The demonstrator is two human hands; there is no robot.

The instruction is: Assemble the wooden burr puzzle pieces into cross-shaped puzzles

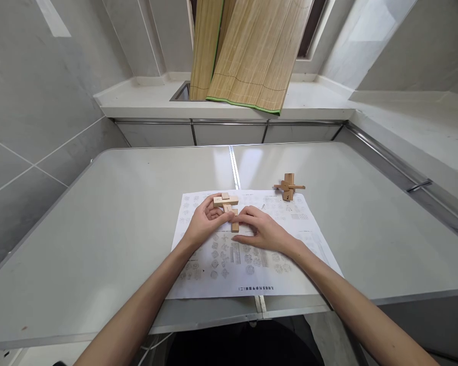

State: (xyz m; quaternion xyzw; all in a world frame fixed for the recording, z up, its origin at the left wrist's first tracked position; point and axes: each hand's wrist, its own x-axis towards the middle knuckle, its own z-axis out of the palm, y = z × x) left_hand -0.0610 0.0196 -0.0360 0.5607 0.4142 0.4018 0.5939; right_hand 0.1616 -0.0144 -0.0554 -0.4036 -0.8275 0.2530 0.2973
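Observation:
Both of my hands meet over a printed instruction sheet [252, 269] on a grey table [99, 223]. My left hand [204, 221] curls its fingers round a light wooden puzzle assembly [227, 206] of crossed blocks. My right hand [261, 229] pinches the lower end of the same assembly from the right, fingers pressed together. A second, darker wooden puzzle piece [289, 187], cross-shaped, lies apart at the sheet's far right corner, untouched.
A seam [233, 168] runs down the middle of the table. Behind it stands a white counter [152, 99] with rolled bamboo mats [248, 51] leaning over it. Grey tiled walls close in on the left and right.

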